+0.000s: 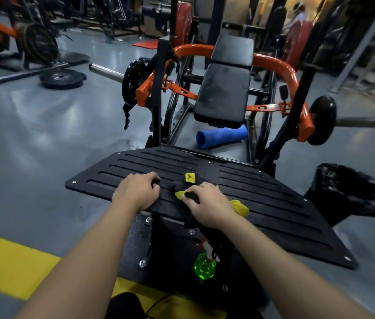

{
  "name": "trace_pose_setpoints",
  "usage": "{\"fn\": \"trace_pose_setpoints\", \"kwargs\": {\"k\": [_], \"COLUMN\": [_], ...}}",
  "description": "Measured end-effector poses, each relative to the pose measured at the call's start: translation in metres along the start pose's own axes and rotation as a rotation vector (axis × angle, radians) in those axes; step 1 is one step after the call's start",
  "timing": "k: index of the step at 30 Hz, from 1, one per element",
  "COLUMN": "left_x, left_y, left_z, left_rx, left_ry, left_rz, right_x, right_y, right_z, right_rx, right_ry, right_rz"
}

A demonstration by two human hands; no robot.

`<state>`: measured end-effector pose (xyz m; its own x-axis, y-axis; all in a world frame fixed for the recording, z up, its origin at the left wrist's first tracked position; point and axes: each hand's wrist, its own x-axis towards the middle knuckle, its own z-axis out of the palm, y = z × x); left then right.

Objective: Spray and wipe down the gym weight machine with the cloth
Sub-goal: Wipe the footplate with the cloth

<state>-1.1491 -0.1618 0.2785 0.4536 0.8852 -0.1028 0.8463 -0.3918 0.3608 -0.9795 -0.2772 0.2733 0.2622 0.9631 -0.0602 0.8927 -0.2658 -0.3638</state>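
The weight machine's black slotted footplate [262,192] stretches across the middle of the view, with its black padded seat [223,95] and orange frame [274,63] behind. A yellow and black cloth [239,207] lies bunched on the plate under my right hand [207,201], which grips it. My left hand [137,192] rests on the plate just left of the cloth, fingers curled over what looks like a dark end of the cloth; that part is too dark to make out. A green spray bottle [204,264] with a white and red trigger stands on the machine's base below the plate.
A rolled blue mat [221,136] lies under the seat. A black lined bin [352,192] stands to the right of the plate. Weight plates [62,78] lie on the grey floor at the left, and a yellow floor stripe [9,261] runs near my feet.
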Motion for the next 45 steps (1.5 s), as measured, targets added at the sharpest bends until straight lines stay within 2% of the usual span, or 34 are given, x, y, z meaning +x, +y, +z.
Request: {"fn": "trace_pose_setpoints", "kwargs": {"k": [5,9,14,17,19,22,26,32,36,39,41,45], "left_x": [0.008,0.011,0.008,0.009,0.009,0.011,0.007,0.002,-0.002,0.000,0.002,0.013], "left_y": [-0.003,-0.005,0.001,0.001,0.001,-0.004,-0.005,-0.001,-0.004,-0.017,-0.023,-0.035], "left_z": [0.003,0.005,0.000,-0.003,-0.003,0.002,0.001,-0.003,-0.008,-0.013,-0.016,-0.016], "left_rx": [0.002,0.019,0.043,0.049,0.040,-0.002,-0.047,-0.017,0.017,0.059,0.075,0.137], "left_ry": [0.001,0.006,0.020,0.008,0.011,-0.026,-0.043,-0.054,-0.101,-0.098,-0.082,-0.030], "left_rz": [0.025,0.021,0.046,0.041,0.046,0.005,-0.020,-0.019,0.007,0.043,0.088,0.135], "right_x": [0.032,0.092,0.145,0.154,0.150,0.132,0.068,-0.025,-0.023,-0.014,-0.009,0.015], "right_y": [-0.037,-0.030,-0.026,-0.027,-0.029,-0.033,-0.026,-0.040,-0.051,-0.038,-0.031,-0.035], "right_z": [0.027,0.037,0.046,0.047,0.042,0.028,-0.018,-0.018,0.014,0.016,0.015,0.022], "right_rx": [0.081,0.065,-0.024,-0.077,-0.110,-0.169,-0.205,-0.227,-0.301,-0.207,-0.104,-0.099], "right_ry": [0.054,0.160,0.205,0.220,0.171,-0.014,-0.170,-0.204,-0.103,-0.098,-0.053,-0.012], "right_rz": [-0.039,0.087,0.298,0.356,0.363,0.331,0.302,0.193,0.109,0.043,0.066,0.163]}}
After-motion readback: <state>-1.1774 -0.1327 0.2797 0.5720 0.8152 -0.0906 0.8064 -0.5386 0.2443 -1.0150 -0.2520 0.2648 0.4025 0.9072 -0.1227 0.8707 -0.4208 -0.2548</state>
